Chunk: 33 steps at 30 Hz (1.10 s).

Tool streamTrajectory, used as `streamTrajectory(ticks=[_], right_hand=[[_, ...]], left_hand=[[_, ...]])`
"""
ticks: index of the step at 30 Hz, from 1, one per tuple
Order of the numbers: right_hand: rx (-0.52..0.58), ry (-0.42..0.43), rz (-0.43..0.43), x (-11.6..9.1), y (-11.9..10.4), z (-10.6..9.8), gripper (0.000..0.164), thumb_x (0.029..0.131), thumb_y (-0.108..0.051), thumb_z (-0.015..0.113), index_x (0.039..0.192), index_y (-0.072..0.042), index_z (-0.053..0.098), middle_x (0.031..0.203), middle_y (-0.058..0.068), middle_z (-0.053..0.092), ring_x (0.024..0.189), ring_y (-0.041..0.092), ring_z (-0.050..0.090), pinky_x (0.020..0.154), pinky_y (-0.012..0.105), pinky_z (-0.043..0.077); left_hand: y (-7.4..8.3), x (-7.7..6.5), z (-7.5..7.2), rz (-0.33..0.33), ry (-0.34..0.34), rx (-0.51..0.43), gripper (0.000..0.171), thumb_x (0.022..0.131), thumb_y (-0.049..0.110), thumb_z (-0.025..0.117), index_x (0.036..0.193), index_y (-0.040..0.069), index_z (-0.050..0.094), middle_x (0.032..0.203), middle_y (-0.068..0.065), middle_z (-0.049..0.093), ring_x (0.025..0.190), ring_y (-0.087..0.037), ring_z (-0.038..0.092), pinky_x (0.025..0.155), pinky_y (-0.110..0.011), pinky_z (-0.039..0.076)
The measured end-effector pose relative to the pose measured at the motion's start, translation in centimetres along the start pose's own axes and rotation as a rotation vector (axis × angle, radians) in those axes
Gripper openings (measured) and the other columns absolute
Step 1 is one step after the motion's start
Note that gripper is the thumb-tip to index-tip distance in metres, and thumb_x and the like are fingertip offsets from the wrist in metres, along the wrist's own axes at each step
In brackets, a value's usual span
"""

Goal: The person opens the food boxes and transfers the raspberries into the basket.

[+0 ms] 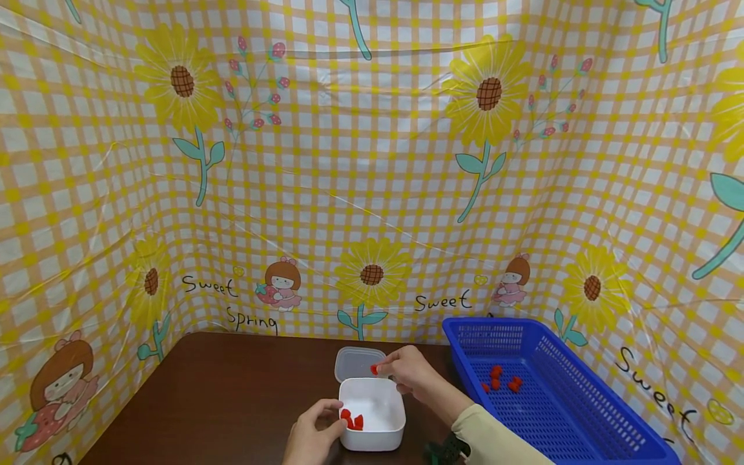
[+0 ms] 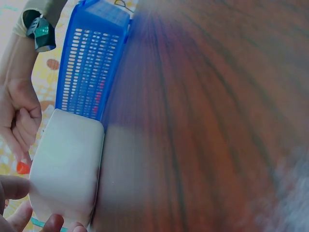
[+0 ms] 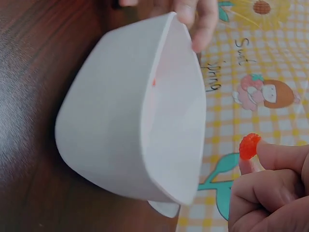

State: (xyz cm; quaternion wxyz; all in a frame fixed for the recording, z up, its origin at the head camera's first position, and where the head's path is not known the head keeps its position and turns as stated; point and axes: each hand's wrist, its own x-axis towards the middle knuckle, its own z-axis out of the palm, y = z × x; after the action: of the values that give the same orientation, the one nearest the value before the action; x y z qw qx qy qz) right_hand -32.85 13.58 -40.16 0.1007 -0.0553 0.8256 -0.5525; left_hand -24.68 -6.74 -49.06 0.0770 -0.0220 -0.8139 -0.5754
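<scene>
A white square box (image 1: 372,439) stands on the table with several small red pieces (image 1: 352,420) in its front left corner. My left hand (image 1: 314,431) grips the box's left side, fingers and thumb at the rim; it also shows at the box in the left wrist view. Above the back right of the box, my right hand (image 1: 409,371) pinches a small red raspberry-like piece (image 3: 249,146) between thumb and finger. That piece is bumpy and apart from the box. In the right wrist view, the box wall hides most of the inside.
A blue slotted basket (image 1: 581,413) stands to the right, with several similar red pieces (image 1: 515,384) on its bottom. Behind the box lies a translucent lid (image 1: 351,363). The dark brown table (image 1: 232,400) meets a checked, flower-printed cloth (image 1: 325,194) at the back and sides.
</scene>
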Motion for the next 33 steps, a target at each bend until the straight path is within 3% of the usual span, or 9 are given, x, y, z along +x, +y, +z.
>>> streamTrajectory(ticks=[12,33], right_hand=[[0.055,0.047,-0.035,0.5,-0.8,-3.1,0.018,0.094,-0.004,0.064,0.105,0.009,0.071,0.052,-0.006,0.029,0.046,0.008,0.018,0.045,0.022,0.019],[0.141,0.11,-0.043,1.1,-0.1,-11.0,0.036,0.097,-0.003,0.059,0.125,0.019,0.056,0.056,-0.009,0.027,0.046,0.003,0.019,0.044,0.02,0.023]], left_hand=[[0.1,0.0,-0.1,-0.003,-0.006,-0.006,0.028,0.086,0.019,0.076,0.113,0.014,0.071,0.101,-0.004,0.071,0.088,-0.018,0.065,0.073,-0.038,0.049],[0.1,0.0,0.0,-0.008,-0.001,-0.014,0.028,0.085,0.018,0.076,0.112,0.013,0.071,0.099,-0.004,0.072,0.086,-0.017,0.064,0.071,-0.036,0.048]])
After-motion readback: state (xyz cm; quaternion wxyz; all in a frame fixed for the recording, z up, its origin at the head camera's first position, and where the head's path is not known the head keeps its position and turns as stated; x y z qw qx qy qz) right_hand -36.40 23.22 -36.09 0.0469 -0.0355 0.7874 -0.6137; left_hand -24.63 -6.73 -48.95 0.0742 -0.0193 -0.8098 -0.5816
